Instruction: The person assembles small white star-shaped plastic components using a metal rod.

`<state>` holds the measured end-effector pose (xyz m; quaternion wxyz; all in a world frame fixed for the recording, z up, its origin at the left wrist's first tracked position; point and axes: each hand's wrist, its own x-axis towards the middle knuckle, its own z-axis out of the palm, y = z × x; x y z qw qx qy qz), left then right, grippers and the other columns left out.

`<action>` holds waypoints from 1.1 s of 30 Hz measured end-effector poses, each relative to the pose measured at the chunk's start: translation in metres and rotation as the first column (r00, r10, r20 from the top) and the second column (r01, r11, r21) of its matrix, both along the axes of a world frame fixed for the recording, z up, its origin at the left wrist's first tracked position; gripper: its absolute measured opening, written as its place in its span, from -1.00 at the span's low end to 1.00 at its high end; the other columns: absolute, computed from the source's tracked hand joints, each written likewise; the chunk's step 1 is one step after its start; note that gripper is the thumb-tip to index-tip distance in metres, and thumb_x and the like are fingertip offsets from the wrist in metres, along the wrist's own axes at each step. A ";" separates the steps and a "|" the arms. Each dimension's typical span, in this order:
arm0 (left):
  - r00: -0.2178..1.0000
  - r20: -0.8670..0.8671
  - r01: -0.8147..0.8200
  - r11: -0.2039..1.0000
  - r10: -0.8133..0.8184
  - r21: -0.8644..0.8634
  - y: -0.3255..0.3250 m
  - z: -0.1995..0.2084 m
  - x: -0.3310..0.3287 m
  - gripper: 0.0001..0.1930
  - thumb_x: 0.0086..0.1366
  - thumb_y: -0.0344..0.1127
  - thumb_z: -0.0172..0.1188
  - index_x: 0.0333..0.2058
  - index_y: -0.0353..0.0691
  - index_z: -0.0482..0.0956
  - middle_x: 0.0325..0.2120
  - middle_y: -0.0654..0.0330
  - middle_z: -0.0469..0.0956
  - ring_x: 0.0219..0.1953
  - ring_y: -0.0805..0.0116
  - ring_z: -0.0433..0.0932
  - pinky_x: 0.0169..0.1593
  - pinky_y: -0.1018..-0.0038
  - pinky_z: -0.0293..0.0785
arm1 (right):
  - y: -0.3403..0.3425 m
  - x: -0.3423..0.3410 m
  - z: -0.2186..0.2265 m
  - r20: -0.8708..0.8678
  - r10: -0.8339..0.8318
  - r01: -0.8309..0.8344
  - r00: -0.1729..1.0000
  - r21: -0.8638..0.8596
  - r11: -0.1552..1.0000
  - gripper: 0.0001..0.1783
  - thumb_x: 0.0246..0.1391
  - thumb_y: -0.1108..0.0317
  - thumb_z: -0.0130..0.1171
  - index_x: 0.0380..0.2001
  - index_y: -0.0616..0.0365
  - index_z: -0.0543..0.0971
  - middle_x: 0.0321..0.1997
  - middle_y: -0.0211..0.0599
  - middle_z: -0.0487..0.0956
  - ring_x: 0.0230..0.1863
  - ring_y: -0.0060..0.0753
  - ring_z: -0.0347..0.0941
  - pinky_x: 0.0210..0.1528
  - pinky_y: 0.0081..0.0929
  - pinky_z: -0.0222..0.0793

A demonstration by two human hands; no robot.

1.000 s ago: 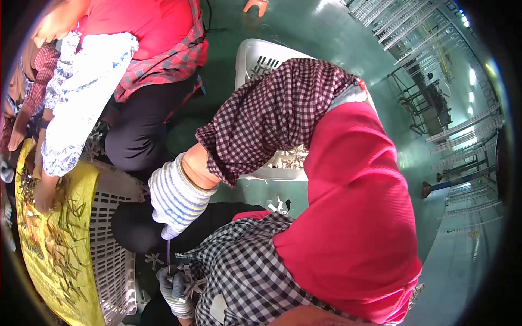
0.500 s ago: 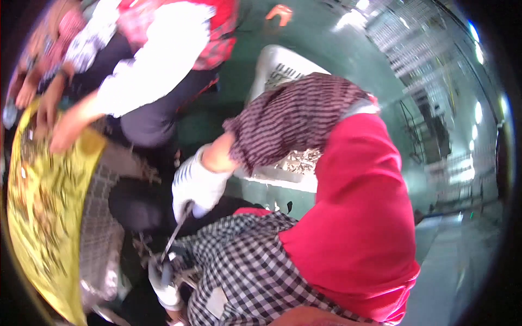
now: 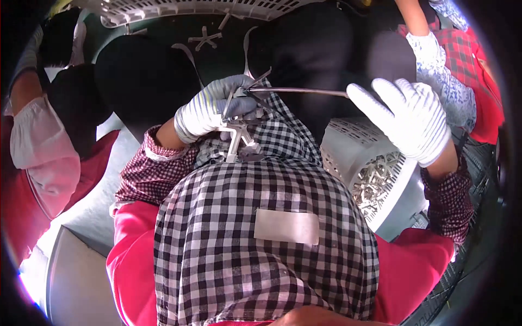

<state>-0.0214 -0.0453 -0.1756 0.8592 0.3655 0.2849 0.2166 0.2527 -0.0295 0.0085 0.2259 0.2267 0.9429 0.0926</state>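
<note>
Our left hand [image 3: 220, 106] grips a grey star-shaped piece [image 3: 236, 139] over the checked apron [image 3: 261, 190]; a thin metal rod [image 3: 304, 91] runs rightward across the apron's far end toward our splayed right hand [image 3: 405, 119], whose hold we cannot tell.

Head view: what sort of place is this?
Likely a factory or workshop floor: a white slotted basket holds a heap of small pale parts, the gloved left hand grips a pale branched part, and other people's sleeves show toward both edges.
</note>
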 end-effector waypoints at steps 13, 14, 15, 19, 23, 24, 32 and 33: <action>0.985 0.171 0.056 0.981 -0.025 -0.183 -0.008 -0.020 -0.008 -0.80 0.22 -0.44 0.04 -0.17 -0.31 0.40 -0.51 0.26 0.46 -0.49 0.55 0.44 -0.41 0.62 0.39 | 0.013 -0.023 0.006 0.030 -0.016 0.018 0.999 -0.078 0.997 -0.45 -0.15 0.31 0.03 0.04 -0.07 0.41 -0.34 -0.32 0.43 -0.41 -0.33 0.40 -0.45 -0.38 0.30; 0.987 0.157 0.047 0.983 -0.019 -0.177 -0.008 -0.021 -0.008 -0.80 0.22 -0.45 0.04 -0.16 -0.31 0.40 -0.52 0.27 0.45 -0.50 0.54 0.44 -0.41 0.62 0.39 | 0.011 -0.018 -0.001 0.006 -0.121 0.120 0.993 -0.170 0.978 -0.48 -0.12 0.32 0.04 0.03 -0.06 0.42 -0.36 -0.31 0.44 -0.43 -0.31 0.40 -0.46 -0.37 0.30; 0.987 0.158 0.046 0.983 -0.017 -0.180 -0.009 -0.019 -0.008 -0.80 0.22 -0.45 0.04 -0.16 -0.31 0.40 -0.52 0.27 0.45 -0.50 0.54 0.44 -0.41 0.62 0.39 | 0.009 -0.013 -0.005 -0.005 -0.228 0.219 0.974 -0.262 0.940 -0.51 -0.10 0.32 0.05 0.01 -0.04 0.43 -0.37 -0.29 0.45 -0.46 -0.29 0.41 -0.47 -0.35 0.30; 0.998 0.065 0.004 0.974 -0.019 0.228 -0.010 -0.020 -0.004 -0.77 0.21 -0.45 0.06 -0.13 -0.32 0.40 -0.52 0.31 0.42 -0.52 0.56 0.40 -0.40 0.62 0.39 | 0.001 -0.005 -0.015 -0.089 -0.612 0.438 0.786 -0.619 0.652 -0.66 0.02 0.37 0.03 -0.07 0.09 0.48 -0.50 -0.14 0.46 -0.50 -0.11 0.42 -0.43 -0.31 0.36; 0.994 -0.098 0.095 0.779 -0.044 0.620 -0.006 -0.022 -0.014 -0.75 0.20 -0.43 0.08 -0.13 -0.33 0.40 -0.55 0.32 0.40 -0.55 0.59 0.35 -0.43 0.64 0.37 | -0.001 -0.010 -0.020 -0.080 -0.726 0.467 0.683 -0.717 0.518 -0.67 0.00 0.40 0.04 -0.11 0.13 0.50 -0.45 -0.11 0.51 -0.43 -0.08 0.46 -0.38 -0.33 0.39; 0.994 -0.098 0.099 0.777 -0.049 0.621 -0.003 -0.020 -0.015 -0.75 0.20 -0.43 0.08 -0.13 -0.33 0.40 -0.55 0.32 0.40 -0.55 0.59 0.35 -0.43 0.64 0.37 | 0.002 -0.012 -0.020 -0.064 -0.744 0.460 0.665 -0.749 0.476 -0.67 -0.01 0.42 0.05 -0.12 0.15 0.50 -0.40 -0.09 0.54 -0.39 -0.08 0.49 -0.34 -0.35 0.40; 0.994 -0.109 -0.067 0.752 -0.006 -0.656 0.001 -0.002 0.000 -0.77 0.23 -0.50 0.03 -0.13 -0.28 0.45 -0.65 0.45 0.37 -0.68 0.73 0.30 -0.62 0.80 0.26 | 0.005 -0.007 -0.018 0.208 -0.848 0.495 0.487 -0.866 0.072 -0.64 -0.03 0.45 0.06 -0.10 0.26 0.49 -0.27 -0.11 0.58 -0.25 -0.38 0.52 -0.16 -0.51 0.37; 0.999 0.027 -0.032 0.998 0.031 0.059 0.002 -0.003 -0.001 -0.75 0.20 -0.48 0.06 -0.12 -0.34 0.43 -0.64 0.39 0.39 -0.67 0.68 0.34 -0.56 0.77 0.35 | 0.012 -0.010 -0.017 0.263 -0.847 0.531 0.463 -0.847 0.027 -0.63 -0.03 0.45 0.06 -0.09 0.26 0.47 -0.33 -0.20 0.57 -0.29 -0.49 0.47 -0.16 -0.53 0.35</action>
